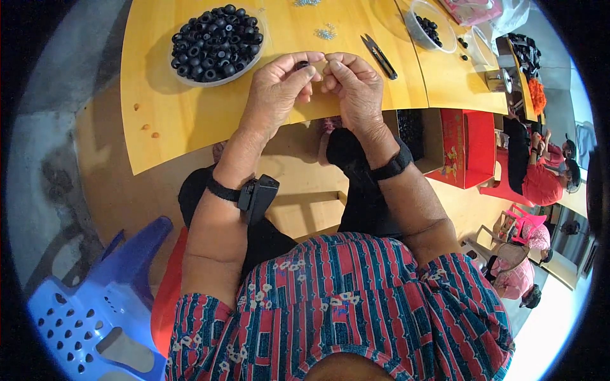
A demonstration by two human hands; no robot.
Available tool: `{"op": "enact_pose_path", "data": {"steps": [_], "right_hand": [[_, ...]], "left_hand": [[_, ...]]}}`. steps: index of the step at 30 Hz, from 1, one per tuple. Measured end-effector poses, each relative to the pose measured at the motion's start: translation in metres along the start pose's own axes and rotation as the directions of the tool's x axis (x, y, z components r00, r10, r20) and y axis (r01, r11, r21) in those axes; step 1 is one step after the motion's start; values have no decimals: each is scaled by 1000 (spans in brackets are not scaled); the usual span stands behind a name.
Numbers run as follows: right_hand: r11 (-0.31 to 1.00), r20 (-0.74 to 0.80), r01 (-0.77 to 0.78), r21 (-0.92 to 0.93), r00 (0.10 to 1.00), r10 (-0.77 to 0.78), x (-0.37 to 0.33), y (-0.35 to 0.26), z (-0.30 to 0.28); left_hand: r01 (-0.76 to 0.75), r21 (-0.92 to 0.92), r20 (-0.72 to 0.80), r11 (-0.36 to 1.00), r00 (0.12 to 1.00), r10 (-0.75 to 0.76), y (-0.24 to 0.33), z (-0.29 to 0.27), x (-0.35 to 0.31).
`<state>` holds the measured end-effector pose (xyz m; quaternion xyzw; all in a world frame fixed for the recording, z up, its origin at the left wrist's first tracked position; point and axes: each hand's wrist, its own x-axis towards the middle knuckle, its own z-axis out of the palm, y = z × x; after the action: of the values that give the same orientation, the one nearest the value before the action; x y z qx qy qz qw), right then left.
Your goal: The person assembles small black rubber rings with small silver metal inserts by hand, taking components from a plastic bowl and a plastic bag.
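My left hand is closed in a pinch round a small black bead-like piece. Close beside it, my right hand pinches with thumb and forefinger; whatever lies between those fingertips is too small to make out. Both hands are above the front edge of the yellow table, fingertips nearly touching. To their left stands a clear round tub heaped with black rounded pieces, many showing a hole. Beyond the hands lies a small pile of silvery bits. Black thread snips rest just right of my right hand.
Another tub holds fewer black pieces at the far right. A red box stands below the table edge. Small orange bits dot the left corner. A blue plastic chair is at lower left; people sit off to the right.
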<state>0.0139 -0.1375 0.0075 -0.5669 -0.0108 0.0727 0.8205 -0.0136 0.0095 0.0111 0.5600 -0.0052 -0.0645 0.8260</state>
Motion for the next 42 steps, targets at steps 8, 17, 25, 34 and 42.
{"op": "enact_pose_path", "data": {"steps": [8,17,25,34,42], "right_hand": [[1000,5,13,10,1000,-13,0,-1,0],[975,63,95,-201,994,-84,-5,0,4],[979,20,47,-199,999,-44,-1,0,5],[976,27,21,-217,1000,-15,0,0,7],[974,14,24,-227,1000,-21,0,-3,9]], "left_hand": [[-86,161,-56,983,994,96,-2,0,1],[-279,542,-51,793,930,363,-8,3,2],[-187,368,-164,911,951,261,-14,5,2],[-131,169,-155,977,975,158,-12,1,4],[-137,187,-104,973,982,158,-8,0,2]]}}
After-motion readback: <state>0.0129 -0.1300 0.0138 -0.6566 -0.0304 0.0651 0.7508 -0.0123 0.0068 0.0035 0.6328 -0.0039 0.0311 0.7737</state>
